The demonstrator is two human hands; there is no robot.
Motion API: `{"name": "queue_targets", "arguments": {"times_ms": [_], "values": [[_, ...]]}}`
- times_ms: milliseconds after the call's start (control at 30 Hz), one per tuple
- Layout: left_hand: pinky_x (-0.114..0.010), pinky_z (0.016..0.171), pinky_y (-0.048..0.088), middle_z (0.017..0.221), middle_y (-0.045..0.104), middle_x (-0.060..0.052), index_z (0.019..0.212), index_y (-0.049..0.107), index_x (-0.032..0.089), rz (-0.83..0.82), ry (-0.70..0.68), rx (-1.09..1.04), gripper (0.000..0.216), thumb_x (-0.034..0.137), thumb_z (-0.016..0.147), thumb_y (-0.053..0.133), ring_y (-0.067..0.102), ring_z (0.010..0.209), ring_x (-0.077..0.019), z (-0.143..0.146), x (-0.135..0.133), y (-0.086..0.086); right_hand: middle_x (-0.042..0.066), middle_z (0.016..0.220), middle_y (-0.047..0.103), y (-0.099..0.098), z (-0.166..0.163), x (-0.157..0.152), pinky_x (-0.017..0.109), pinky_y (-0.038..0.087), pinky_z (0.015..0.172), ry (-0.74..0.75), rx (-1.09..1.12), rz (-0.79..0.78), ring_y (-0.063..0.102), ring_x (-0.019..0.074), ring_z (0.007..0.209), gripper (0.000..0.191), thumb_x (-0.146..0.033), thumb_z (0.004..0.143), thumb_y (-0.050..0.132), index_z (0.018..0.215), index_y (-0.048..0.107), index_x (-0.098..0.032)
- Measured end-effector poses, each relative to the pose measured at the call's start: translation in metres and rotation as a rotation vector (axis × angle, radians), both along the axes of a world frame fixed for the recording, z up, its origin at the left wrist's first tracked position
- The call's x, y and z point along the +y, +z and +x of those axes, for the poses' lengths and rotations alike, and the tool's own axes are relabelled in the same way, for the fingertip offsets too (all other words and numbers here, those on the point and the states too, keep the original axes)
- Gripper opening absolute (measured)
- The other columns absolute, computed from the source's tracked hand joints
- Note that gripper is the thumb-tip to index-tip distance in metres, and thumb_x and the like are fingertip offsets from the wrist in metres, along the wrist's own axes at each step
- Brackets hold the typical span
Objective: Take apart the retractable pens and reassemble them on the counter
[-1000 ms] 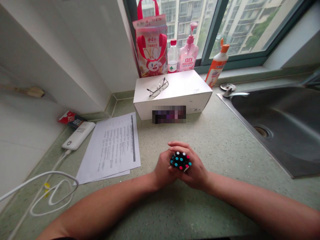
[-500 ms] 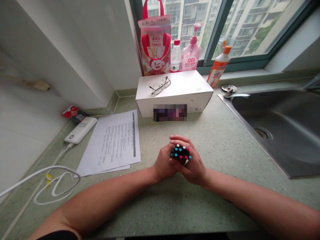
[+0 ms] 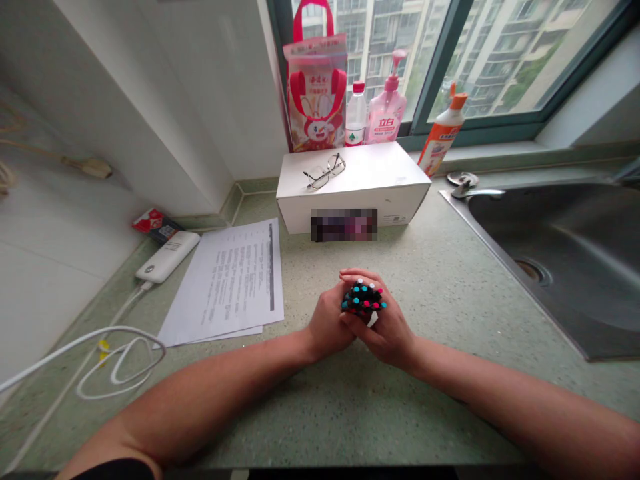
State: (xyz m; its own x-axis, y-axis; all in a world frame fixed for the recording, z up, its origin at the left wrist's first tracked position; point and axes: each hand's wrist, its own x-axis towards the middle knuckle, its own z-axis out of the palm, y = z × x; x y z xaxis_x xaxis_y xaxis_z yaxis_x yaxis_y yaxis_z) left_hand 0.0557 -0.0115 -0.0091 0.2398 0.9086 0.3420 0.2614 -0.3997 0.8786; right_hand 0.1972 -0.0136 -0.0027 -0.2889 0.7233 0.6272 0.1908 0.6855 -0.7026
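Left hand (image 3: 330, 321) and right hand (image 3: 393, 335) were cupped together, fingers closed around pens (image 3: 367, 301), coloured ends up. Bundle sat at the counter (image 3: 320, 413), nearer than the white box (image 3: 385, 172). Gathering judged done; release not yet made.

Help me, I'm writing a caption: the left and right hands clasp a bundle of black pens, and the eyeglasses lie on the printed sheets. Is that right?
Not quite: the eyeglasses lie on top of the white box, not on the printed sheets, as the head view shows. The left hand and right hand do clasp a bundle of black pens.
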Motion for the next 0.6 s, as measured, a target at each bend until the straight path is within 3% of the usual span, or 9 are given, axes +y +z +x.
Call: {"name": "queue_targets", "arguments": {"times_ms": [367, 600], "values": [[-0.028, 0.063, 0.053, 0.08, 0.07, -0.003, 0.097, 0.061, 0.017, 0.059, -0.008, -0.01, 0.019, 0.025, 0.08, 0.064, 0.064, 0.068, -0.0172, 0.0019, 0.0, 0.0006, 0.012, 0.13, 0.057, -0.0001, -0.0013, 0.0001, 0.052, 0.05, 0.102, 0.005, 0.014, 0.014, 0.056, 0.0275, 0.123, 0.05, -0.027, 0.089, 0.066, 0.136, 0.048, -0.027], [-0.024, 0.062, 0.051, 0.08, 0.069, -0.001, 0.11, 0.06, 0.016, 0.036, 0.043, 0.01, 0.031, 0.029, 0.083, 0.066, 0.062, 0.065, -0.0139, 0.0029, -0.0016, 0.0063, 0.012, 0.13, 0.057, -0.0071, -0.0017, 0.001, 0.05, 0.047, 0.106, -0.026, 0.029, -0.059, 0.055, 0.0274, 0.124, 0.045, -0.031, 0.091, 0.064, 0.134, 0.049, -0.026]]}}
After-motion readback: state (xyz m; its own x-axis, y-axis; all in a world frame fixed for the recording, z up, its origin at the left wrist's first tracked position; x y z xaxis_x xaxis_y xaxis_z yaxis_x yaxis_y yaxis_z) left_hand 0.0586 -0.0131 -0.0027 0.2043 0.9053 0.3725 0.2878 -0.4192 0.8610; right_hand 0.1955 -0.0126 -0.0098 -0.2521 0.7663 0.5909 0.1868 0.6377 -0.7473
